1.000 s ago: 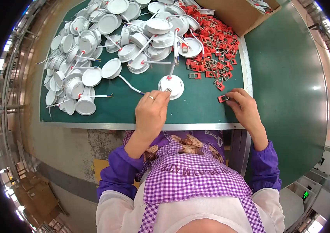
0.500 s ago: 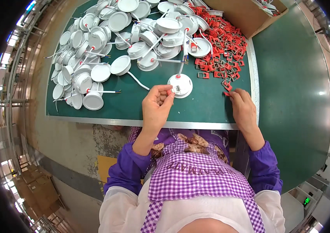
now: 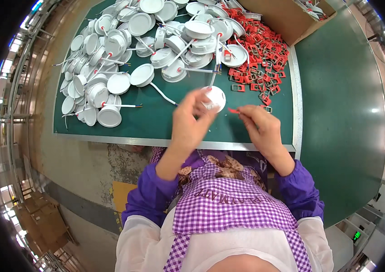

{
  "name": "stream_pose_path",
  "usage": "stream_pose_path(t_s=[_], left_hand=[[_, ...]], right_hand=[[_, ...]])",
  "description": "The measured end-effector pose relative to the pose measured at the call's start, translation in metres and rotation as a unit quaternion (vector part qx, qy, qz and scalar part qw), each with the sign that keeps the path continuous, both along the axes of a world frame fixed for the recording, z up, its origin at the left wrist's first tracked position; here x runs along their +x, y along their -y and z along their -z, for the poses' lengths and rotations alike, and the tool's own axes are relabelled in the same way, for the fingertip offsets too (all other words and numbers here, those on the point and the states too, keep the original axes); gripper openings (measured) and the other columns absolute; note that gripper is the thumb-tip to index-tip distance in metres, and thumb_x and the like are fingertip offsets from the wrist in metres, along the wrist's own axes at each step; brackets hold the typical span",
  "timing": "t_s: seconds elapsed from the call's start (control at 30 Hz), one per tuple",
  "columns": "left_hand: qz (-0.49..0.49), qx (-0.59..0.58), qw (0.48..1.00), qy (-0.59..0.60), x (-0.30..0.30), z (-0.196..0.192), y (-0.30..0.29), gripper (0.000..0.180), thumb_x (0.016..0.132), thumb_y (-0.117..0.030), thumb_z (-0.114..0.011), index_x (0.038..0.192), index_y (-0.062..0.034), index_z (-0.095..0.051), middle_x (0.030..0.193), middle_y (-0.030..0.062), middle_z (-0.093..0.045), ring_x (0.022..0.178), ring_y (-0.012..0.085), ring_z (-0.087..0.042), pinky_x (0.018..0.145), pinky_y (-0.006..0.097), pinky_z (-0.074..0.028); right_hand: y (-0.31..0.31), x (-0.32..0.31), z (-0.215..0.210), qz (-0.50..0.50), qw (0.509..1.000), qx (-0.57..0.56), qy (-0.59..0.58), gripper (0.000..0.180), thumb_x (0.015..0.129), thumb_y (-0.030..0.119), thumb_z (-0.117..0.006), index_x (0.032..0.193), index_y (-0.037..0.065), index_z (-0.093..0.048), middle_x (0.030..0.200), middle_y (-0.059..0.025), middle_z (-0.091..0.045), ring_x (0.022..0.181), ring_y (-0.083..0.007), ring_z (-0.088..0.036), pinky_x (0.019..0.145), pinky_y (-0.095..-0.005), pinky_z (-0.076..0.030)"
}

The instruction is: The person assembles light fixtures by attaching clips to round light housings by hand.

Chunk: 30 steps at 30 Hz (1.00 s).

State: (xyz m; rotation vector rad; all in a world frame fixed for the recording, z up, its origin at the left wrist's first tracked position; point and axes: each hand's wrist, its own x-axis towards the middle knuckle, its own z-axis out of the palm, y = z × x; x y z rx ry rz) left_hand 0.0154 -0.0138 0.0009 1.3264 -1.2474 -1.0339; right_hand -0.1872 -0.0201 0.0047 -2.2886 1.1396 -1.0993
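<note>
A round white lamp with a cable lies near the front of the green table. My left hand is over its left edge, the fingers smeared by motion, so whether it grips the lamp or anything small is unclear. To the right of the lamp, my right hand pinches a small red clip between thumb and forefinger. A loose red clip with a metal frame lies just beyond that hand.
White round lamps with cables are heaped across the left and back of the green table. Red clips form a pile at the back right, beside a cardboard box. A metal edge runs along the table's right side.
My right hand has moved left from the edge of the clip pile toward the lamp, carrying a red clip. My left hand has shifted slightly up and right over the lamp.
</note>
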Motion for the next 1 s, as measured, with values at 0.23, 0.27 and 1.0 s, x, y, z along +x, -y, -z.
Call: stream_pose_path(t_s=[0.23, 0.27, 1.0], left_hand=[[-0.004, -0.153, 0.954, 0.257, 0.001, 0.033, 0.044, 0.023, 0.085, -0.014, -0.069, 0.103, 0.0002, -0.067, 0.097, 0.0141, -0.064, 0.091, 0.0269, -0.059, 0.082, 0.036, -0.046], [0.001, -0.148, 0.968, 0.204, -0.001, 0.03, 0.041, 0.019, 0.09, -0.014, -0.066, 0.103, 0.0002, -0.066, 0.096, 0.0114, -0.066, 0.092, 0.0204, -0.061, 0.081, 0.031, -0.047], [0.018, 0.061, 0.972, -0.226, -0.042, 0.007, -0.013, 0.037, 0.084, -0.001, -0.072, 0.113, 0.0037, -0.05, 0.105, 0.0106, -0.062, 0.092, 0.0128, -0.062, 0.08, 0.026, -0.053]], right_hand=[[-0.002, 0.001, 0.012, 0.118, 0.907, 0.334, 0.227, 0.011, 0.088, 0.002, -0.066, 0.099, -0.001, -0.066, 0.084, -0.005, -0.067, 0.072, -0.0089, -0.064, 0.062, -0.0243, -0.05], [-0.002, -0.001, 0.013, 0.141, 0.87, 0.386, 0.272, 0.01, 0.089, 0.003, -0.065, 0.098, -0.001, -0.065, 0.083, -0.0029, -0.067, 0.07, -0.0069, -0.062, 0.061, -0.023, -0.05], [-0.022, 0.007, -0.02, 0.114, 0.99, 0.071, 0.031, 0.02, 0.08, -0.003, -0.068, 0.098, 0.001, -0.063, 0.089, -0.0133, -0.066, 0.07, -0.0295, -0.065, 0.061, -0.0346, -0.053]])
